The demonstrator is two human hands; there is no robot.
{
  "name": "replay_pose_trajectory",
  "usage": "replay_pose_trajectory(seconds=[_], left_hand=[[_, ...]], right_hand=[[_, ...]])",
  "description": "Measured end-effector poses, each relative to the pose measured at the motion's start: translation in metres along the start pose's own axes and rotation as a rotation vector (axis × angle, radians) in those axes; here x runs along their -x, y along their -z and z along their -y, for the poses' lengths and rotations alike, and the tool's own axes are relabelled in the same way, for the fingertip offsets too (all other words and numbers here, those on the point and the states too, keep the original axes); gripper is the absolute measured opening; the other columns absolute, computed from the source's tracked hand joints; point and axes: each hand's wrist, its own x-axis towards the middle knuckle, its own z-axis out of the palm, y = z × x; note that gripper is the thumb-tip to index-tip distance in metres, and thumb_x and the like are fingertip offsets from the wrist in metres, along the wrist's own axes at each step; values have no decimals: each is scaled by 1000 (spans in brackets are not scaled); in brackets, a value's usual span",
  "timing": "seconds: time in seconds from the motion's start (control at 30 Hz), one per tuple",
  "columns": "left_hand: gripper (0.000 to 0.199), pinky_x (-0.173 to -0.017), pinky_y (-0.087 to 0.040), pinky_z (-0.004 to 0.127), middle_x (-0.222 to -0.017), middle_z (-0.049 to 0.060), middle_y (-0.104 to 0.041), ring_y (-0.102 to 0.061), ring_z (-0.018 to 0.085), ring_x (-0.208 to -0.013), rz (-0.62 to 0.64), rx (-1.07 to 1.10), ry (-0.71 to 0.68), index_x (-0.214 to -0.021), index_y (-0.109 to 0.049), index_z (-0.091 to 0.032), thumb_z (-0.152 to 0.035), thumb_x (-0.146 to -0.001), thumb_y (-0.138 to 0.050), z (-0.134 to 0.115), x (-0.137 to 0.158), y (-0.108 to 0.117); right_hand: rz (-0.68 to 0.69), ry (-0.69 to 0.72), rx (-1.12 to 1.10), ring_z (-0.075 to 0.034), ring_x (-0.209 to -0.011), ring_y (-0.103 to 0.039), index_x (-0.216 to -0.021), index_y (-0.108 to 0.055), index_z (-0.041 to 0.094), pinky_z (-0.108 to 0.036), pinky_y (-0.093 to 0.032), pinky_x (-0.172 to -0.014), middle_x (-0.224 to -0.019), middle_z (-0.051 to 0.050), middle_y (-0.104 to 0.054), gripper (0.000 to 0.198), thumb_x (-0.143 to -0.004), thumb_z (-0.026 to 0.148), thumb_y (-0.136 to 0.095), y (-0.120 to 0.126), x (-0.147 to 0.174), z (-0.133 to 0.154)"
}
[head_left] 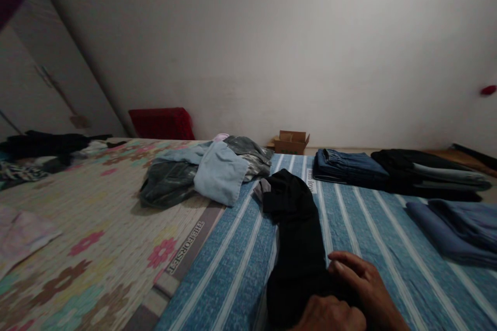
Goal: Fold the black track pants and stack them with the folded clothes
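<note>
I observed both hands at the near end of a black garment [297, 238] laid lengthwise on the blue striped sheet [233, 264] of the bed. The right hand [363, 282] lay flat on the cloth, fingers spread. The left hand [330, 314] was closed over the near edge, gripping it. I judged the step in hand to be folding. The next move calls for an even lift of the near end. Folded stacks [388, 170] lay beyond on the right, and an unsorted heap [209, 170] beyond on the left.
</note>
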Motion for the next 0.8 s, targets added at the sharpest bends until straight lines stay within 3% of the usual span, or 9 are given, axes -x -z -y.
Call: replay_pose_trajectory(seconds=[0.17, 0.33, 0.5, 0.8], left_hand=[[23, -62, -48, 26, -89, 5, -69, -66, 21, -79, -29, 42, 22, -97, -53, -18, -32, -81, -60, -1, 8, -11], [25, -80, -50, 34, -99, 7, -67, -64, 23, -90, 7, 75, 36, -103, -51, -17, -26, -81, -58, -4, 16, -4], [24, -83, -48, 37, -101, 6, -67, -63, 23, -92, -8, 104, 59, -101, -52, -17, -24, -79, -60, -4, 21, -1], [23, -85, -46, 39, -96, 5, -67, -61, 22, -90, -52, 132, 79, -98, -55, -19, -29, -78, -63, 0, 17, -3]], right_hand=[[272, 63, 106, -24, -87, -58, -90, -70, 18, -33, -43, -76, -87, -6, -65, 32, -71, 43, -67, 16, 3, 18], [453, 66, 65, -21, -86, -53, -94, -68, 19, -30, -41, -74, -92, -4, -58, 32, -69, 38, -69, 21, 6, 34], [518, 36, 16, -20, -87, -53, -98, -68, 20, -30, -41, -75, -95, -3, -56, 38, -62, 30, -73, 19, 6, 34], [484, 13, 85, -18, -86, -55, -100, -68, 21, -27, -42, -73, -97, -1, -58, 44, -57, 14, -67, 16, 2, 34]])
